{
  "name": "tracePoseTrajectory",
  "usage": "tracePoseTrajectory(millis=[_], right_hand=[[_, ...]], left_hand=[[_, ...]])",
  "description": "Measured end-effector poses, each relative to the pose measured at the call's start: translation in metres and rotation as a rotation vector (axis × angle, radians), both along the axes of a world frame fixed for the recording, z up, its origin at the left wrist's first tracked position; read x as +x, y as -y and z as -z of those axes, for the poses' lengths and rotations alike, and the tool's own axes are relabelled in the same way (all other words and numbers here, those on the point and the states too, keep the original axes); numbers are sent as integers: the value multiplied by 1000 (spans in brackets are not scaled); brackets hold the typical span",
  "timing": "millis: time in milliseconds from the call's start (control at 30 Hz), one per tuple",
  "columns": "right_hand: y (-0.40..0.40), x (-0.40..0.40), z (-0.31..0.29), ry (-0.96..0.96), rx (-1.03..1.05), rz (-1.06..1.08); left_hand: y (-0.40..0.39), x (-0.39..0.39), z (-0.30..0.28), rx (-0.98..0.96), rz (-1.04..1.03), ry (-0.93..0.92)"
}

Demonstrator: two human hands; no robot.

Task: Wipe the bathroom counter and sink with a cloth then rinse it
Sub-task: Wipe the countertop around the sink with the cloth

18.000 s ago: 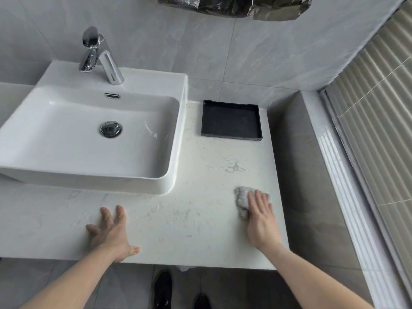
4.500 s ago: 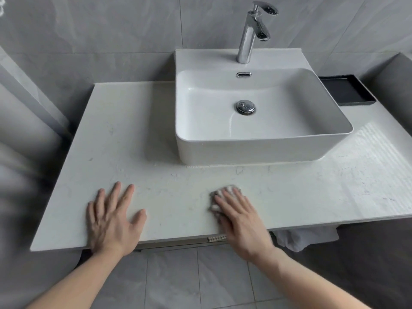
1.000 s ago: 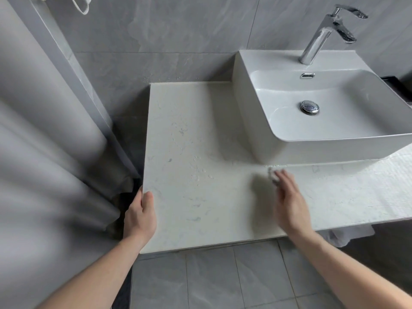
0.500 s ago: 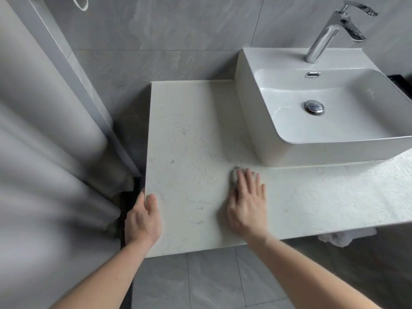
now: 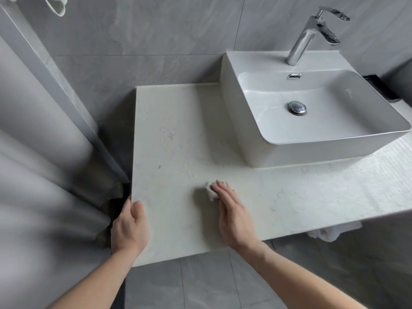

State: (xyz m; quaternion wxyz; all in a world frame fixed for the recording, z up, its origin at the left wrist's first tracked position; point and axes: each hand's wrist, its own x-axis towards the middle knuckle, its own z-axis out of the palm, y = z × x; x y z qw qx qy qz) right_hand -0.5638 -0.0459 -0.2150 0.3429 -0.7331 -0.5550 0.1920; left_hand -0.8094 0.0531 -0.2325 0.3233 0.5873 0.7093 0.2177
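At lower centre of frame, right hand [image 5: 231,210] presses small cloth [image 5: 210,192] flat on tabletop [image 5: 178,141], fingers extended, not gripping. Left hand [image 5: 130,228] clasps tabletop's left edge. Cloth looks soft, light, probably damp; pinch anywhere.

Light: I see soft, even daylight, brightest on the counter [image 5: 334,192] toward its right edge.
Shadows: a faint one lies left of the right hand [image 5: 234,215].
Glare: highlights streak the faucet [image 5: 312,34].
Blur: the curtain [image 5: 33,175] smears at the left.
Distortion: wide-angle bending curves the counter edges.
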Motion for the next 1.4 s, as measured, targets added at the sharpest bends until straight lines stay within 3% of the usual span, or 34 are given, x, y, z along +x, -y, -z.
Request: tracePoseTrajectory(millis=[233, 400, 500, 633, 1033, 1233, 1300, 1400], right_hand=[[33, 196, -29, 188, -165, 559], [42, 247, -17, 283, -482, 586], [38, 221, -7, 273, -479, 624], [26, 161, -4, 292, -348, 497], [-41, -105, -9, 215, -136, -340], [-40, -98, -1, 31, -109, -341], [-40, -62, -2, -3, -39, -192], [-51, 10, -11, 108, 37, 63]], left_hand=[[-1, -2, 5, 2, 8, 0], [-2, -2, 7, 1, 13, -8], [-2, -2, 5, -4, 2, -10], [-1, 1, -1, -11, -5, -6], [-2, -1, 0, -24, -30, -32], [-3, -2, 2, -25, -29, -41], [-3, -3, 2, -22, -13, -23], [-2, -1, -2, -32, -12, 5]])
